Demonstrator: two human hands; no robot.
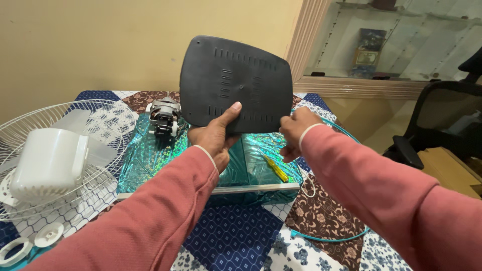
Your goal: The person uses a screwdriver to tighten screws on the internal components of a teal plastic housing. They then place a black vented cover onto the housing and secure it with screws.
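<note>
At the far left a white wire fan guard (60, 150) lies flat on the patterned patchwork cloth (236, 236), with a white plastic motor housing (47, 163) resting on it and translucent fan blades (75, 123) showing through the wires. Near the lower left corner sit a small white round cap (48, 234) and a white ring (14, 249), both loose. Further right, the bare fan motor (164, 118) stands on a shiny teal wrapped board (150, 155), out of its housing. So, judging by how things lie, the fan is already well taken apart: guard, housing and motor are separate pieces, and nothing looks put back together yet.

The left hand (215, 136) is closed around the bottom edge of a dark, rounded, slotted plastic cover (236, 83), thumb pressed on the face, holding it upright above the board. The right hand (296, 131) pinches the cover's lower right corner with curled fingers. The cover is off the table, well apart from any other part. Below the right hand a yellow-handled screwdriver (275, 168) lies on the teal board, untouched, and a teal cable (329, 237) loops across the cloth. A black office chair (442, 125) stands at the far right
</note>
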